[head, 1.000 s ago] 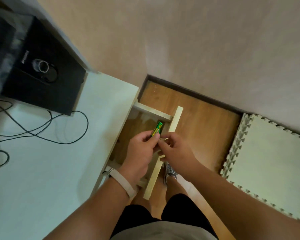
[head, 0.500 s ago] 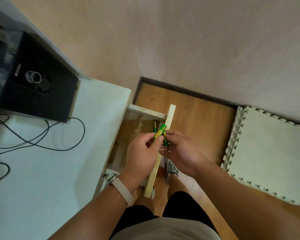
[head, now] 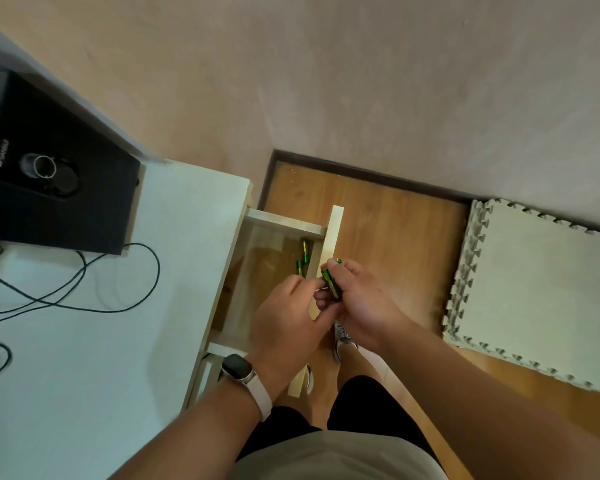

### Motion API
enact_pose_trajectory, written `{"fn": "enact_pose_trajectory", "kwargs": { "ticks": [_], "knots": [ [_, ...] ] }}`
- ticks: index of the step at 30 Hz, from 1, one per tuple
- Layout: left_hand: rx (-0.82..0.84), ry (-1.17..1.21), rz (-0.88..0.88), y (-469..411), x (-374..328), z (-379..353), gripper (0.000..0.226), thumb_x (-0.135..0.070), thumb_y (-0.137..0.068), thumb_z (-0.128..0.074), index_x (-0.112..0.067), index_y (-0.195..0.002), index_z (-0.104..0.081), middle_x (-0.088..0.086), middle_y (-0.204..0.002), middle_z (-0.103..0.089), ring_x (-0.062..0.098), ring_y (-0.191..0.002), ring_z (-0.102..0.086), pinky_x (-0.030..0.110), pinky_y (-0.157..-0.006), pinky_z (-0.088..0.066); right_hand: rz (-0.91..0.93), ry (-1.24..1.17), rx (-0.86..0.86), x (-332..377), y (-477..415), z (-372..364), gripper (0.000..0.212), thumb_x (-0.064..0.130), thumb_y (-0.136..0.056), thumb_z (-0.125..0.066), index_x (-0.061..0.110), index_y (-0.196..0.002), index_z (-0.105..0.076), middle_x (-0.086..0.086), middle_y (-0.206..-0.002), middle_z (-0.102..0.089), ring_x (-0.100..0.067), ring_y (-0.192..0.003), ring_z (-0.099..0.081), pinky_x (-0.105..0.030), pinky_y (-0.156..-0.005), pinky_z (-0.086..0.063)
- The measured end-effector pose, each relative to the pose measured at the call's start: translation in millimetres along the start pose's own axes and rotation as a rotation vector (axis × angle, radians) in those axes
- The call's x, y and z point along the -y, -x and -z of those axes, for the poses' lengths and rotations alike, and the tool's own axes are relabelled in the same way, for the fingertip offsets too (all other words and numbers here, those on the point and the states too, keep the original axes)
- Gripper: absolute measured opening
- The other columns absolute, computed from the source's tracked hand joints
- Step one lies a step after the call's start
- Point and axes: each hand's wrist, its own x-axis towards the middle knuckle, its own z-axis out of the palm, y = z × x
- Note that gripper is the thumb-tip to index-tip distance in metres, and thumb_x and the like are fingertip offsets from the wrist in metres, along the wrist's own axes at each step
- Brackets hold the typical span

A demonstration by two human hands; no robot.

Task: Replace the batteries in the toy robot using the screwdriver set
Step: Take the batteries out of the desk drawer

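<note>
Right hand (head: 361,303), centre frame, curls its fingers round small green cylindrical batteries (head: 330,284). Left hand (head: 288,320) meets it, fingers bent; I cannot tell whether it pinches anything. Below, loose green batteries (head: 302,259) lie in the open pale wooden drawer (head: 284,226) beside the white desk (head: 187,237). Best to keep both hands over the drawer, so a dropped cell would land inside.

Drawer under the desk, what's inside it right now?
Loose green batteries lie by the drawer front, on its wooden bottom. The left hand covers the near corner, so anything there is hidden.
</note>
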Motion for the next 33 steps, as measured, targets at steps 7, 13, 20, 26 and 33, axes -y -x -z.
{"fn": "enact_pose_trajectory", "kwargs": {
  "ticks": [7, 13, 20, 26, 33],
  "knots": [
    [0.057, 0.264, 0.306, -16, 15, -1, 0.030, -0.051, -0.093, -0.055, -0.027, -0.105, -0.065, -0.013, -0.091, -0.061, 0.004, -0.082, -0.060, 0.019, -0.065, -0.050, -0.078, 0.075, -0.038, 2, -9, 12, 0.017, 0.020, -0.097, -0.055, 0.006, -0.104, -0.060, -0.011, -0.081, -0.060, -0.018, -0.069, -0.056, -0.028, -0.061, -0.048],
    [0.218, 0.335, 0.707, -52, 59, -30, 0.018, -0.031, -0.101, -0.055, -0.023, -0.116, -0.060, -0.011, -0.099, -0.061, 0.010, -0.093, -0.059, 0.021, -0.068, -0.044, -0.075, 0.208, -0.071, 3, -23, 21, 0.016, 0.011, -0.093, -0.055, 0.009, -0.107, -0.062, -0.013, -0.087, -0.062, -0.021, -0.075, -0.058, -0.031, -0.070, -0.050],
    [0.220, 0.429, 0.896, -77, 79, -65, 0.008, -0.030, -0.094, -0.066, -0.025, -0.092, -0.061, 0.001, -0.093, -0.069, 0.019, -0.085, -0.065, 0.032, -0.071, -0.051, -0.081, 0.402, -0.054, 3, -38, 26, 0.017, 0.016, -0.089, -0.058, 0.020, -0.104, -0.064, -0.012, -0.089, -0.067, -0.022, -0.078, -0.063, -0.041, -0.083, -0.056],
    [0.280, 0.220, 0.831, -84, 83, -68, 0.019, -0.038, -0.091, -0.069, -0.022, -0.081, -0.063, -0.001, -0.078, -0.065, 0.018, -0.075, -0.062, 0.030, -0.066, -0.047, -0.068, 0.481, -0.037, 8, -47, 30, 0.020, 0.019, -0.087, -0.061, 0.023, -0.107, -0.062, -0.009, -0.084, -0.068, -0.019, -0.074, -0.063, -0.039, -0.079, -0.056],
    [0.258, 0.081, 0.722, -93, 83, -60, 0.019, -0.035, -0.091, -0.067, -0.024, -0.078, -0.060, 0.000, -0.074, -0.062, 0.019, -0.072, -0.060, 0.030, -0.065, -0.048, -0.059, 0.511, -0.029, 10, -50, 28, 0.022, 0.018, -0.089, -0.062, 0.022, -0.112, -0.061, -0.007, -0.093, -0.067, -0.019, -0.085, -0.067, -0.043, -0.087, -0.057]
  ]
}}
